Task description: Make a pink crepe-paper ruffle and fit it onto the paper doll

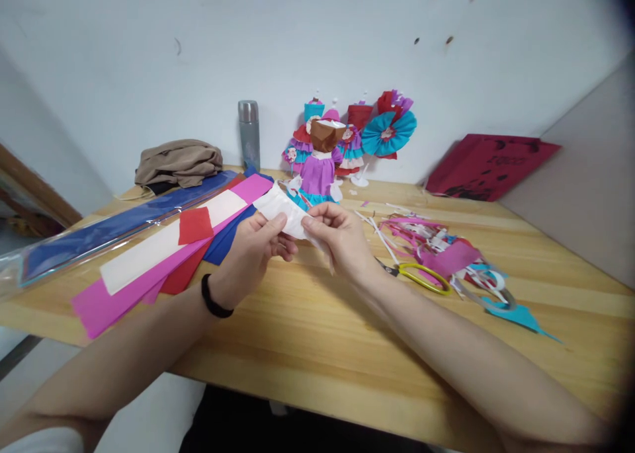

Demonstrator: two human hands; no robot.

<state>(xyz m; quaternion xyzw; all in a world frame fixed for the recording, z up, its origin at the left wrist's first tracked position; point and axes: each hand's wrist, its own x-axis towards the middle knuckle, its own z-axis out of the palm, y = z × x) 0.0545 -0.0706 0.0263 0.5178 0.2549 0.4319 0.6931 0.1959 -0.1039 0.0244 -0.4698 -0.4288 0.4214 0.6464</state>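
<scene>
At left on the bench [297,340] we have paper strips [143,258]; next, our left hand [251,258] and right hand [346,240] – both pinching the white paper [279,207], held above the bench – then scissors [401,268] touching scraps [452,258].

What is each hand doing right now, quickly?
Left hand: closed, pinching the white paper between thumb and fingers.
Right hand: closed, pinching the same paper nearer its right end.

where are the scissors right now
In the head view, the yellow-handled scissors lie on the table, right of the right hand, beside the paper scraps.
</scene>
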